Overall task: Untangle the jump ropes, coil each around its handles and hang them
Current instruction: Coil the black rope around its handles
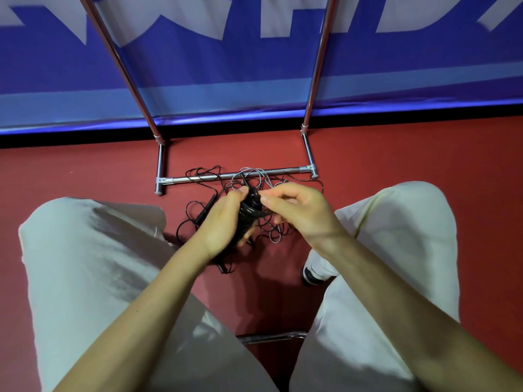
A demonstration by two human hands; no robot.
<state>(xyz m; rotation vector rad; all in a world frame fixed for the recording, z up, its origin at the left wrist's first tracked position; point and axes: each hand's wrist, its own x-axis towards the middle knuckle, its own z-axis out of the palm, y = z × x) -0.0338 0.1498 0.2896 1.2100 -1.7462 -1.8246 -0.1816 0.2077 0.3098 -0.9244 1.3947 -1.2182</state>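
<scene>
- Down in the head view, the left hand (223,222) curls its fingers and thumb around a tight bundle of glossy black jump rope (250,212), held in the air just in front of the chrome tube rack base (237,174) that stands on the red floor (85,171).
- Beside it, the right hand (297,210) pinches a strand of that black bundle between thumb and forefinger, its other fingers curled under.
- Below the hands, a loose tangle of thin grey and black cords (263,179) lies on the floor against the rack base, some loops crossing over its front bar.
- Left of the tangle, near the same bar, a slim black handle (206,208) lies on the floor.
- Behind the rack base, a blue banner with large white letters (226,66) runs along the wall.
- Nearer than the rack base, two knees in pale grey trousers (85,264) frame the hands, and a white shoe with a dark toe (314,271) rests on the floor.
</scene>
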